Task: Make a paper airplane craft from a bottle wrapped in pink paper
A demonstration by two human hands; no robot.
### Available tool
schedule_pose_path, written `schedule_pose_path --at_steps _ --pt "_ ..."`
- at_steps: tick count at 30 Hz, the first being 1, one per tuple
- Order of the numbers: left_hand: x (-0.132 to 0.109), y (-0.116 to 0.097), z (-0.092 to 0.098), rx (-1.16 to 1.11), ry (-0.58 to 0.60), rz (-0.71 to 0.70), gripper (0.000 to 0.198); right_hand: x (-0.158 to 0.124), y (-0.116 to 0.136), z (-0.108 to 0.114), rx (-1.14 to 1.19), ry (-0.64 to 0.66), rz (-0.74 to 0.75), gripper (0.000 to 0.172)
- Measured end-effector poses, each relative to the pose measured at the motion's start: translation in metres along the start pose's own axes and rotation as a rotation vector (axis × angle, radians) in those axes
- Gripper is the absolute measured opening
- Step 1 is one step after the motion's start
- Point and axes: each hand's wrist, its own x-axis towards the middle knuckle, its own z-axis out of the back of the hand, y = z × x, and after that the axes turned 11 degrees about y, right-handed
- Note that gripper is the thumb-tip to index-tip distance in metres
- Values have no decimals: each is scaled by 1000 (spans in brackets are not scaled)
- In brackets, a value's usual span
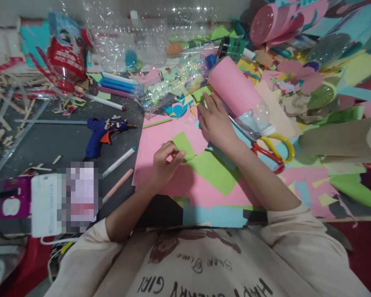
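Blue glue gun (96,134) lies on the dark table (64,142) | my left hand (165,165) pinches a green paper piece (184,143) over the pink sheet (146,159) | my right hand (218,123), fingers bent, reaches a small green scrap (200,95), gripping or not I cannot tell | pink-wrapped bottle (236,88) beside it | scissors (269,153) near my right forearm
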Motion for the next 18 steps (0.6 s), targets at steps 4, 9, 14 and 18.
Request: schedule_pose_path --at_steps 4,9,14,18 --pt "2 3 -3 -135 -22 92 27 14 -8 -11 17 14 6 48" --pt "5 0 -6 -205 -73 131 21 13 -4 2 54 33 29 48" --pt "3 0 -4 -236 -43 117 20 -24 17 21 384 -117 73 41" --pt "0 0 -1 -169 -7 76 26 -56 34 7 957 -108 -19 30"
